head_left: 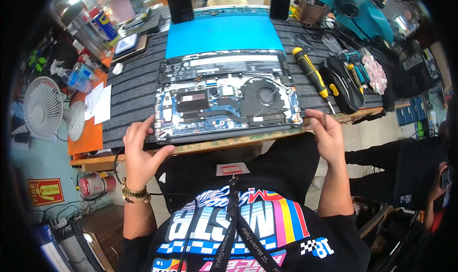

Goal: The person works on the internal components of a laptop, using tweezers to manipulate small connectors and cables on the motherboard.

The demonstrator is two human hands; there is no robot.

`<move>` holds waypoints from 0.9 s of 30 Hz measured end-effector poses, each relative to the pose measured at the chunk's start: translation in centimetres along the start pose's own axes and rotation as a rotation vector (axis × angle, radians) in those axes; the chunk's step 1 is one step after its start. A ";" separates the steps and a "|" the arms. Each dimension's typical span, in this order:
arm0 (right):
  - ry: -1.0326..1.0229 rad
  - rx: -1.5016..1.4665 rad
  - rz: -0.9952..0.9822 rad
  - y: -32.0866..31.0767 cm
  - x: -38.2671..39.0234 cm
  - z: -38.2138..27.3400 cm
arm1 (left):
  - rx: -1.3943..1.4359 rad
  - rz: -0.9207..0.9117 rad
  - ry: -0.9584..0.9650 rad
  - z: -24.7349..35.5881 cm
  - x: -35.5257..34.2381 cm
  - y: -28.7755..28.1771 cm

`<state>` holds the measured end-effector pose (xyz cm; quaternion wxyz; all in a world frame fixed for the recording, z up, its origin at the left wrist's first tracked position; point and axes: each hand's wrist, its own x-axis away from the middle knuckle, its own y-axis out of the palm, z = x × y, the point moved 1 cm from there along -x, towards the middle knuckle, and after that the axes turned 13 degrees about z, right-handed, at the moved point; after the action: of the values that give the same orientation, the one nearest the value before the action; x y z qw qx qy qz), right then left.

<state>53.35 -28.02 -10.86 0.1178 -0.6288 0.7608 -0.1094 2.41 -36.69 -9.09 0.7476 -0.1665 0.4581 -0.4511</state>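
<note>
An opened laptop base [226, 98] lies at the front edge of the bench, its circuit boards exposed. A long black battery [224, 66] runs along its far side. The round cooling fan [264, 96] sits on its right half, with a dark heat pipe leading left. My left hand [141, 145] is at the laptop's near left corner, thumb spread from the fingers, holding nothing. By the near right corner is my right hand [328, 137], index finger and thumb apart and nothing visible between them. Whether either hand's fingertips touch the casing, I cannot tell.
Right of the laptop lie a yellow-and-black screwdriver [312, 74], a black-and-yellow tool holder [341, 83] and a pink cloth [373, 71]. A blue mat [224, 33] is behind. At left are white papers [98, 105] and a fan [44, 107]. Another person [415, 176] is at right.
</note>
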 end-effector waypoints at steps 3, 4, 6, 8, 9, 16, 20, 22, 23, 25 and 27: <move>0.059 -0.006 -0.068 0.4 0.0 -0.1 | -0.102 0.056 0.043 -0.8 1.0 0.9; 0.024 -0.010 -0.089 0.6 0.0 0.0 | -0.094 0.066 0.048 -0.9 1.2 1.1; -0.007 -0.074 -0.133 0.9 -0.1 0.2 | -0.084 0.065 0.026 -1.1 1.6 1.2; -0.060 -0.098 -0.148 1.2 -0.1 0.7 | -0.086 0.069 0.012 -0.9 1.8 1.2; -0.065 -0.100 -0.156 1.2 -0.1 0.9 | -0.086 0.066 0.009 -0.8 1.9 1.2; -0.045 -0.143 -0.215 0.6 -0.3 0.8 | -0.122 0.078 0.047 -0.1 2.2 1.4; -0.043 -0.083 -0.208 0.2 0.0 0.5 | -0.131 0.123 0.067 0.4 2.5 1.9; -0.029 -0.077 -0.193 0.0 0.1 0.7 | -0.116 0.134 0.063 0.6 2.6 2.2; -0.022 -0.084 -0.190 -0.1 0.0 0.7 | -0.117 0.141 0.050 0.7 2.7 2.1; -0.056 -0.057 -0.191 -0.1 -0.4 0.7 | -0.115 0.147 0.059 1.0 2.9 2.1; -0.075 -0.037 -0.166 0.0 -0.6 0.7 | -0.133 0.172 0.081 1.3 3.1 2.0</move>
<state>53.67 -27.41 -11.48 0.1250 -0.6953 0.7031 -0.0813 5.05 -38.42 -11.39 0.7516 -0.1576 0.5296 -0.3602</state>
